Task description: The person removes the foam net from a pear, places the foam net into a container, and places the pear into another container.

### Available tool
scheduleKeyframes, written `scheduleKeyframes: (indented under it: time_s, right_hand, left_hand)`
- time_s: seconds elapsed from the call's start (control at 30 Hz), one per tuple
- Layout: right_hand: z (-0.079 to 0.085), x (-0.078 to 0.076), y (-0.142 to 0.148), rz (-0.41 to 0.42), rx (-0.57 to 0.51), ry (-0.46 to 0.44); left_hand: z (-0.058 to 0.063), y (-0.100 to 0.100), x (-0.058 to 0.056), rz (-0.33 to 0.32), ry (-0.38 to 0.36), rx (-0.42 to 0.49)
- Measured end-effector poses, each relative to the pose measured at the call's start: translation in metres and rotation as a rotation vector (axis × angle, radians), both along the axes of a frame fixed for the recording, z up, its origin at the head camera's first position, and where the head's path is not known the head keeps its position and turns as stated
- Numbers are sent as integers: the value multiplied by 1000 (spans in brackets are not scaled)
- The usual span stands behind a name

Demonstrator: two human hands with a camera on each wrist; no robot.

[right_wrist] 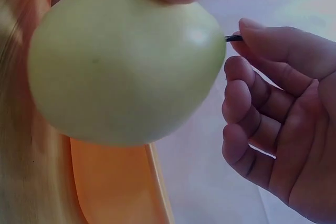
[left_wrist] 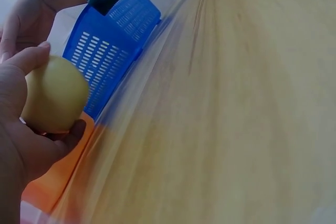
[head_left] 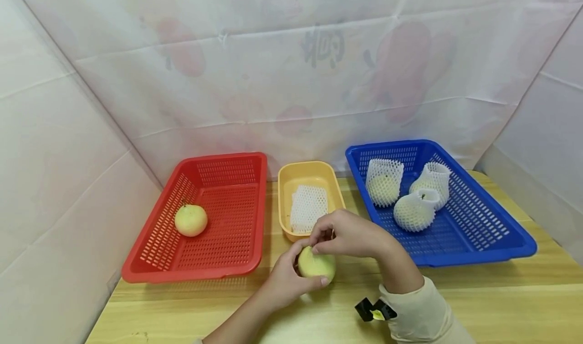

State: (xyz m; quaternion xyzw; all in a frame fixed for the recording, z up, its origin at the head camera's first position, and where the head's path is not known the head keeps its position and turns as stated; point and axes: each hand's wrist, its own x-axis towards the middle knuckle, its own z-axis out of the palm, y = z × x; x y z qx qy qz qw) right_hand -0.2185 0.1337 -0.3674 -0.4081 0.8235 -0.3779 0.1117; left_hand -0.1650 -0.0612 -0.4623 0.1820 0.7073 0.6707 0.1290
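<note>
Round and pale yellow-green, a pear (head_left: 319, 268) is held just above the table in front of the yellow bin. My left hand (head_left: 289, 279) grips it from the left, thumb along the near side and fingers round the far side. My right hand (head_left: 352, 235) is at the pear's top. In the right wrist view its thumb and forefinger pinch the short dark stem (right_wrist: 232, 38), the other fingers curled loosely. The left wrist view shows the pear (left_wrist: 59, 95) between the left thumb and fingers.
A red basket (head_left: 261, 222) on the left holds one bare pear (head_left: 191, 220). The yellow bin (head_left: 337, 197) contains white foam nets (head_left: 309, 207). On the right, a blue basket (head_left: 473, 217) holds three pears in foam nets (head_left: 415, 211). White cloth (head_left: 282, 81) hangs behind.
</note>
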Motion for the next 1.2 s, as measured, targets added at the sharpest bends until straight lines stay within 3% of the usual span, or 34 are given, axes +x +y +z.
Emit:
scheduleKeyframes:
  time_s: [0.43, 0.7, 0.9, 1.2]
  right_hand:
    - [7, 2, 3, 19, -97, 14]
    - [13, 7, 6, 34, -121, -12]
    - [16, 11, 6, 58, -149, -53]
    - [16, 18, 2, 90, -233, -138]
  left_hand:
    - [7, 1, 4, 49, 17, 181]
    - [17, 0, 9, -23, 12, 346]
    - [27, -3, 13, 7, 125, 404]
    - [40, -12, 10, 68, 319, 373]
